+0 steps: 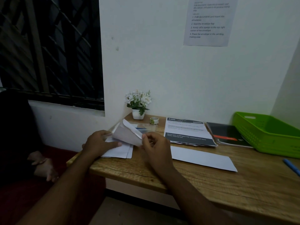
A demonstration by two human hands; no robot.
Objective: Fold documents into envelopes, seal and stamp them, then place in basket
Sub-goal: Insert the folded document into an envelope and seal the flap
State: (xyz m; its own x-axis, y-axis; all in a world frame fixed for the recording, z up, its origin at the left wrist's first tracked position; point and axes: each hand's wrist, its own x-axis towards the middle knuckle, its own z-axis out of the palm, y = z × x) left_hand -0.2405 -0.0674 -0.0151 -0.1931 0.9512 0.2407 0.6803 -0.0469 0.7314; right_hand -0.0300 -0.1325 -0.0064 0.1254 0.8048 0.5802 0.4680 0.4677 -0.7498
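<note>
On the wood desk (211,181), mid-frame, our L hand (99,142) curled round the envelope (128,135), R hand (156,146) pinching its edge, prob. to open it.

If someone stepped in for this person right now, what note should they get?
Left grip holds the envelope at its left end; right grip pinches its right edge; the flap looks open.
Spare envelopes lie beneath. A folded document lies on the table, stamp roll at the back, green basket far right.
Done: one sheet folded.
Left: insert, seal, stamp, basket.
</note>
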